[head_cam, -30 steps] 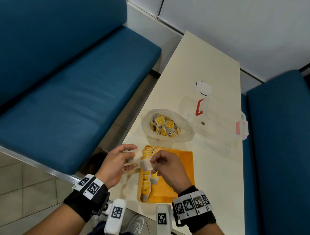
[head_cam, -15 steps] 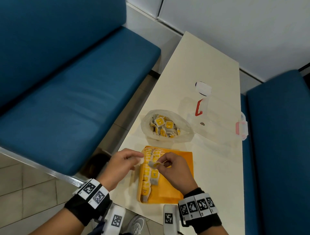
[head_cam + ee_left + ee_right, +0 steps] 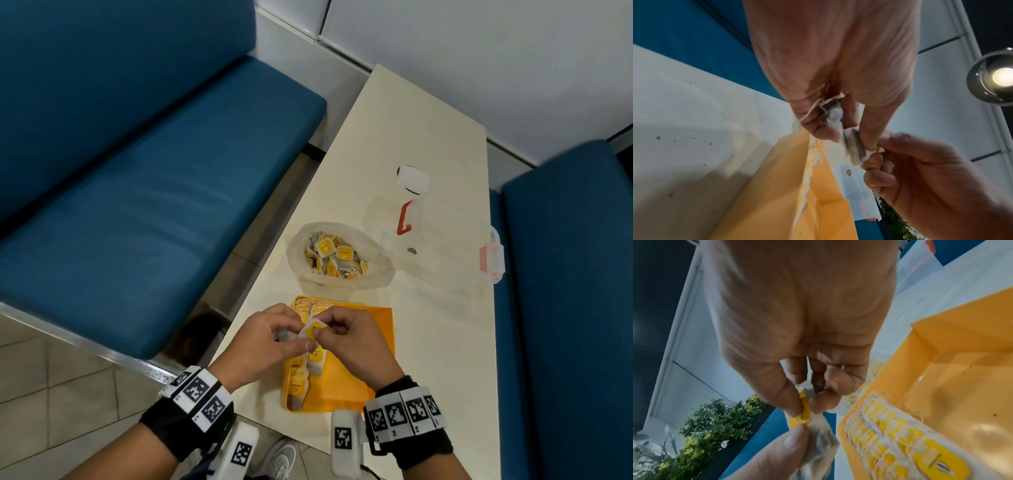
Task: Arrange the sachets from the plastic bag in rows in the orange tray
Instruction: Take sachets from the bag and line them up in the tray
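**Orange tray part-filled, one sachet held between both hands**

Orange plastic forms the shallow rectangular tray (image 3: pixel 359 387) at the lower middle of the head view, lying on the pale bench (image 3: pixel 428 342). Along its left wall runs one overlapping row of sachets (image 3: pixel 299 380): white gauzy paper pouches with yellow tags and thin pale strings; the rest of the glossy floor is bare apart from dark specks. Just above the tray, a translucent plastic bag (image 3: pixel 373 274) lies open-mouthed, holding a loose heap of the same sachets. To the right of the bag stands a clear plastic box (image 3: pixel 442 253) with red clips.

Above the tray's left part, the held sachet (image 3: pixel 312 330) is a crumpled, soft pouch with a flat yellow tag. The left hand (image 3: pixel 260 346) pinches the pouch between thumb and curled fingers (image 3: pixel 825 132); the right hand (image 3: pixel 356 342) pinches the tag between thumb and forefinger, its other fingers (image 3: pixel 840 384) tucked in.
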Demonstrator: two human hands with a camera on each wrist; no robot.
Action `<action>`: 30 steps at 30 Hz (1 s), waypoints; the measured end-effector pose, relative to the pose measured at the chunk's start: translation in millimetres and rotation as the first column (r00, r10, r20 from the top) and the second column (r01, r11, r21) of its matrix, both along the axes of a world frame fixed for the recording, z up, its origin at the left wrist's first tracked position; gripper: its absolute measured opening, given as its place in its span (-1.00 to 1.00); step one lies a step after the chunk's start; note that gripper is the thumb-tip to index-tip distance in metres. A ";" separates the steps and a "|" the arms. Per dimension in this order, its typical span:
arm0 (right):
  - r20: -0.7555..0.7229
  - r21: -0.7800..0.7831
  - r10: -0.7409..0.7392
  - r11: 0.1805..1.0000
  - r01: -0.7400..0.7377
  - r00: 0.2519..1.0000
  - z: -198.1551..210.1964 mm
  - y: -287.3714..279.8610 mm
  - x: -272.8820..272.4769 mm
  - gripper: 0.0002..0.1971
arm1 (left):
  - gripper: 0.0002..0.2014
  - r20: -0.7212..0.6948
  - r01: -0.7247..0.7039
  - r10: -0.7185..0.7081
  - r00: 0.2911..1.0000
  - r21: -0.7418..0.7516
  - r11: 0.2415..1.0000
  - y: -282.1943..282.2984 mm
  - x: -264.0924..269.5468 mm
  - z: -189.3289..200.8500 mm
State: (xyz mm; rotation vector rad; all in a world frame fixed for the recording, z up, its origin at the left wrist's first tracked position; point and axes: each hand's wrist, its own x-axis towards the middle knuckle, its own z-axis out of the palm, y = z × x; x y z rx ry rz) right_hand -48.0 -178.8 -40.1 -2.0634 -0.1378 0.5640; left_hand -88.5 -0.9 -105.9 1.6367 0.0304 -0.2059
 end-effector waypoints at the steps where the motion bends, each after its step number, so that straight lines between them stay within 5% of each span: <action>1: -0.008 0.025 -0.033 0.999 0.033 0.999 -0.9 -0.1 -0.8 -0.94 | -0.89 -0.008 -0.019 0.019 1.000 -0.014 1.000 0.1 -0.2 -0.4; 11: -0.099 0.120 -0.148 0.980 0.160 0.984 -11.8 -7.3 -4.8 -0.98 | -0.87 -0.031 -0.129 0.131 0.991 0.040 0.991 -0.3 -1.0 -5.0; 15: -0.120 0.003 -0.180 0.983 0.181 0.976 -22.2 -24.0 -6.0 -0.97 | -0.87 -0.084 -0.207 0.224 0.971 0.170 0.963 6.1 -0.6 -13.3; 20: -0.258 -0.167 -0.173 0.977 0.132 0.951 -41.8 -34.2 -20.5 -0.98 | -0.72 -0.174 -0.125 0.193 0.966 0.341 0.932 6.2 -5.6 -23.7; 30: -0.222 -0.335 -0.178 0.937 0.096 0.959 -77.6 -27.0 -29.7 -0.91 | -0.69 -0.239 -0.074 0.175 0.955 0.381 0.922 -1.7 -11.1 -28.2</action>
